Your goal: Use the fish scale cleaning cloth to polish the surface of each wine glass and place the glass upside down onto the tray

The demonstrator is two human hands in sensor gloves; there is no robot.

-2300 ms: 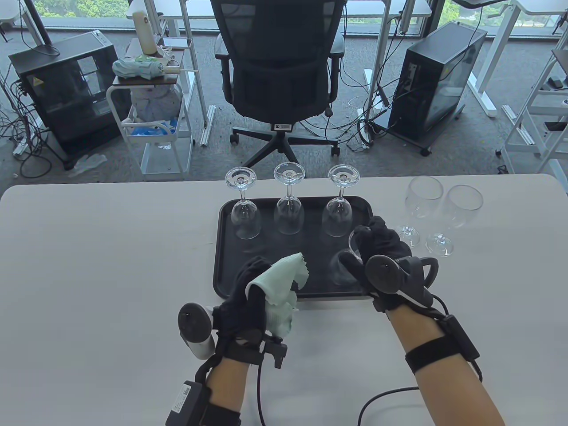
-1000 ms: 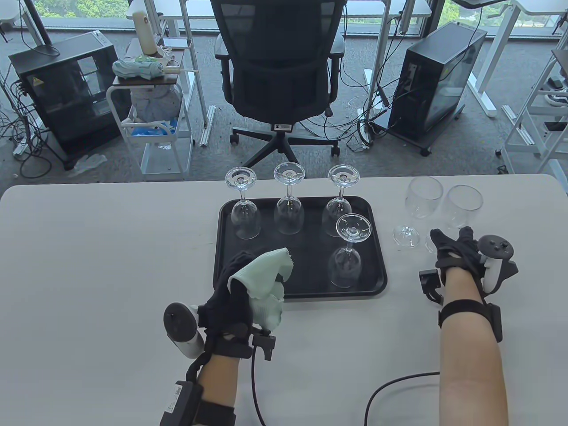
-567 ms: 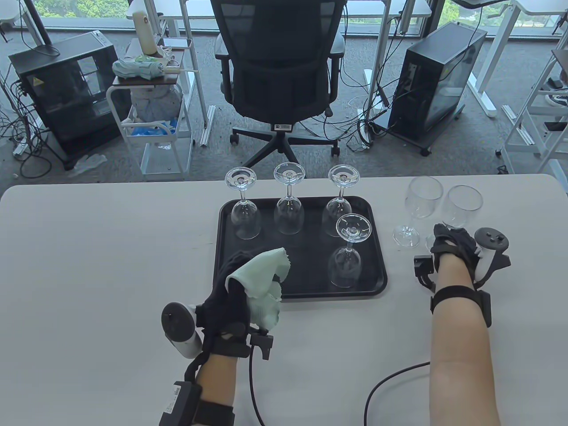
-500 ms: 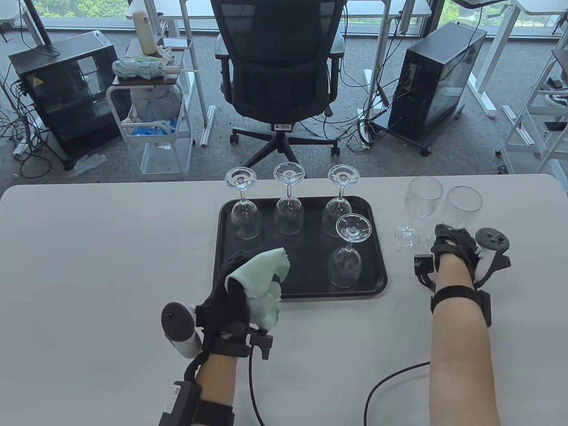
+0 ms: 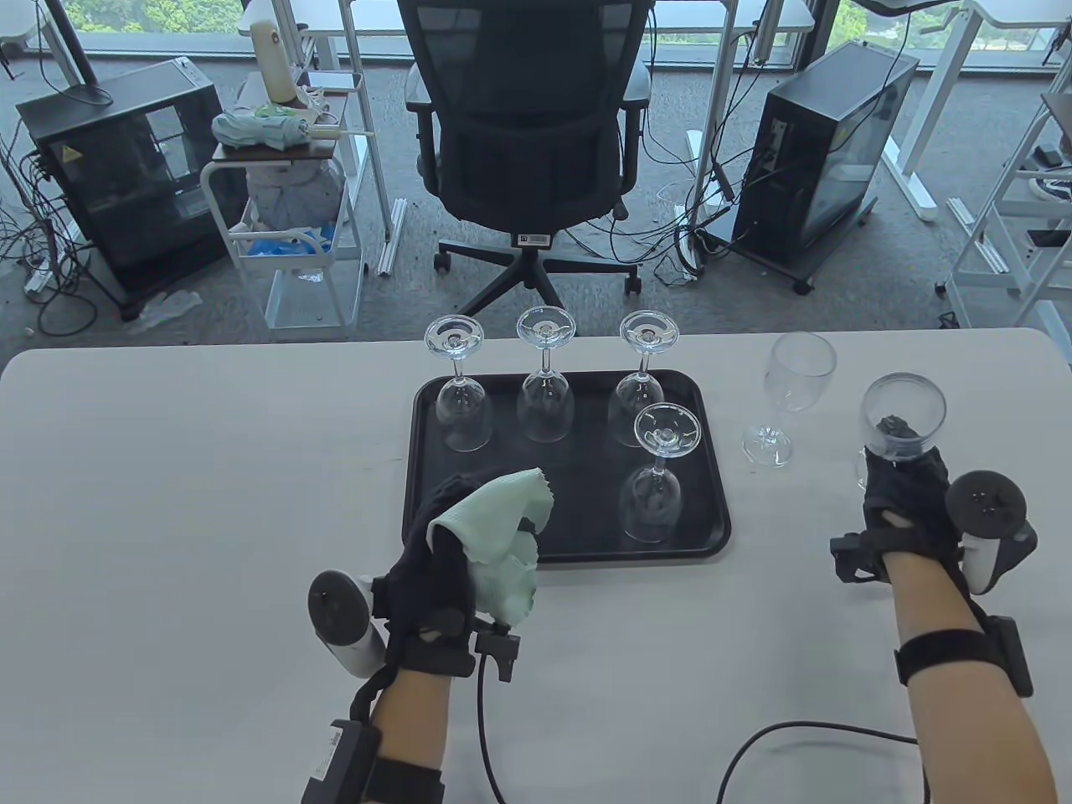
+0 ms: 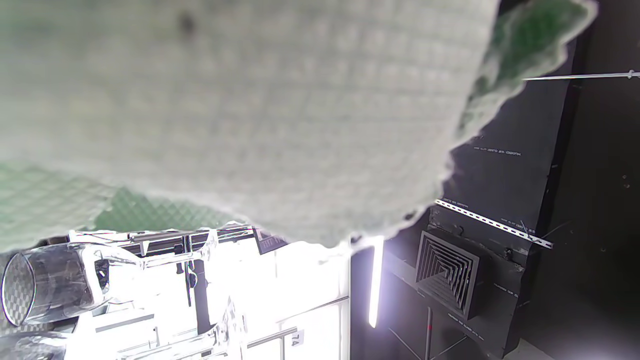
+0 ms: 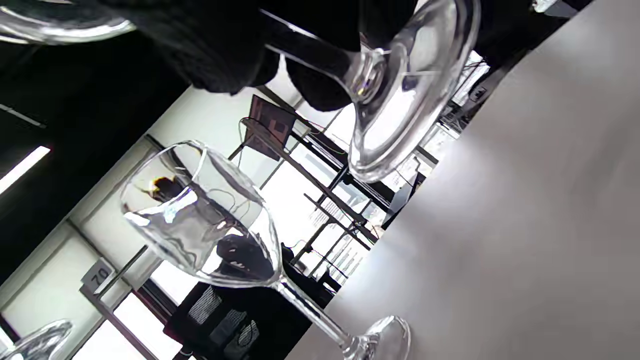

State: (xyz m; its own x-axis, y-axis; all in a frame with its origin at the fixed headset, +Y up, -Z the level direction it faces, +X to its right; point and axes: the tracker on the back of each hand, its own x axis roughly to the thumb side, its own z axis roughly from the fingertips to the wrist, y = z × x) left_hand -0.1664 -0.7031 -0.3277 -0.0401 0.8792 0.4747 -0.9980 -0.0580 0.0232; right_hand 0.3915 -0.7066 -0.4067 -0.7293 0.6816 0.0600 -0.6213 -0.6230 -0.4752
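Observation:
A black tray point(image 5: 578, 494) carries several wine glasses upside down: three in the far row point(image 5: 546, 394) and one point(image 5: 657, 477) at the near right. My left hand point(image 5: 440, 548) hovers at the tray's near left corner and grips a pale green cloth point(image 5: 494, 532). That cloth point(image 6: 250, 100) fills most of the left wrist view. Right of the tray, my right hand point(image 5: 903, 473) holds an upright wine glass point(image 5: 904, 410) by its stem, lifted off the table. Its foot point(image 7: 395, 115) shows below my black fingers point(image 7: 215, 55). Another upright glass point(image 5: 800, 373) point(image 7: 205, 225) stands on the table.
The white table point(image 5: 209, 502) reaches left and toward me. A glove cable point(image 5: 804, 737) lies near the front edge. Beyond the far edge stand an office chair point(image 5: 528, 126), a small cart point(image 5: 289, 218) and computer cases.
My right hand let go of the fourth glass upside down on the tray, moved right, gripped the rightmost upright glass and lifted it toward me. My left hand with the cloth barely moved.

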